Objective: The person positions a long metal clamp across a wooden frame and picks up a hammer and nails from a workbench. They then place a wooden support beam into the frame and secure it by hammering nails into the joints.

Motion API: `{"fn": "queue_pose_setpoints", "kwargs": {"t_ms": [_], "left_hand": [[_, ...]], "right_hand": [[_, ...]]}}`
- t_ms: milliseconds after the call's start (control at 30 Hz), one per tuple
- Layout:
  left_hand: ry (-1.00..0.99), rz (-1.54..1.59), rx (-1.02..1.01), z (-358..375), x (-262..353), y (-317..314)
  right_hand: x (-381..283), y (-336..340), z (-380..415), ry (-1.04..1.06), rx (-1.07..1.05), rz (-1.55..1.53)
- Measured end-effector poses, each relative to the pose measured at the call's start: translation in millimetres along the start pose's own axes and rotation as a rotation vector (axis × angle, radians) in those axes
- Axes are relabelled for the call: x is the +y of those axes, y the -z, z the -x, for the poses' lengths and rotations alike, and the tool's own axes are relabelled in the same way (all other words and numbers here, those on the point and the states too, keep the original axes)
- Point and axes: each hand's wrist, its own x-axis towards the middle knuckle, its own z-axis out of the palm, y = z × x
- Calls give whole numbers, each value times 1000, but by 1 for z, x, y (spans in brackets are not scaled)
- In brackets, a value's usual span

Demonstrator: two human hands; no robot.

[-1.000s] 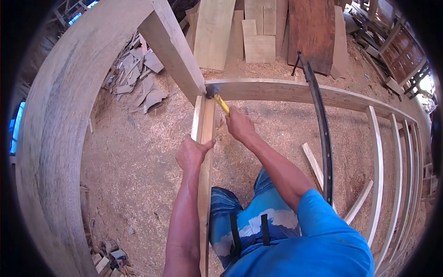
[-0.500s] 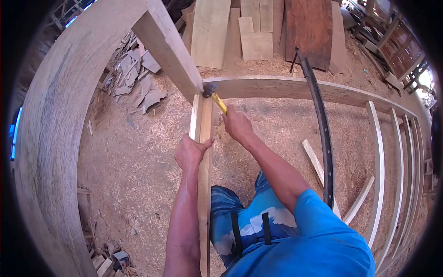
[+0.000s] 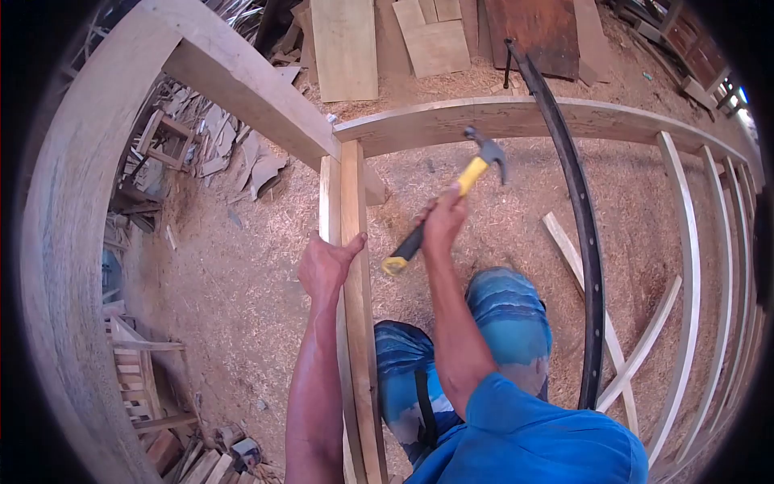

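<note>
My right hand (image 3: 445, 224) is wrapped round the handle of a claw hammer (image 3: 472, 175) with a yellow and black grip. The hammer's head is in the air to the right of the corner joint, apart from the wood. My left hand (image 3: 326, 268) grips a pale wooden strip (image 3: 327, 202) and the wooden rail (image 3: 353, 189) alongside it, its thumb lying over the top. The far ends of both pieces meet a thick post (image 3: 258, 97) and a long side board (image 3: 451, 125) at the corner.
A black metal bar clamp (image 3: 574, 194) crosses the side board on the right. Several slats (image 3: 685, 242) stand beyond it. Loose sticks (image 3: 580, 266) lie on the shaving-covered floor. Wood scraps (image 3: 250, 157) and flat boards (image 3: 345, 48) are at the back; a large curved board (image 3: 60, 266) borders the left.
The hammer has moved from the corner joint, back and to the right, away from the wood. My left hand keeps its grip on the wood. The camera view has shifted slightly.
</note>
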Motion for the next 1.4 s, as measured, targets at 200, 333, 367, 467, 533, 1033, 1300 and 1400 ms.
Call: {"fn": "queue_pose_setpoints", "kwargs": {"t_ms": [200,333,367,467,533,1033,1300,1400], "left_hand": [[-9,-25,35,-1,-1,-9],[18,-55,16,-2,1,-11],[22,-68,19,-3,2,-11],[-25,-34,42,-8,-5,-20],[-22,-27,38,-7,-1,-19],[-58,38,51,-11,-3,-28],[-61,68,27,-13,4,-27],[-64,58,41,-9,6,-26]], "right_hand": [[38,30,-2,-245,-534,668],[63,53,14,-567,-446,271],[68,55,16,-576,-400,209],[72,57,12,-633,-309,24],[77,63,-1,-719,-304,-109],[83,10,-23,-952,-391,-280],[85,10,-22,-974,-454,-356],[100,17,-30,-1041,-200,-536]]}}
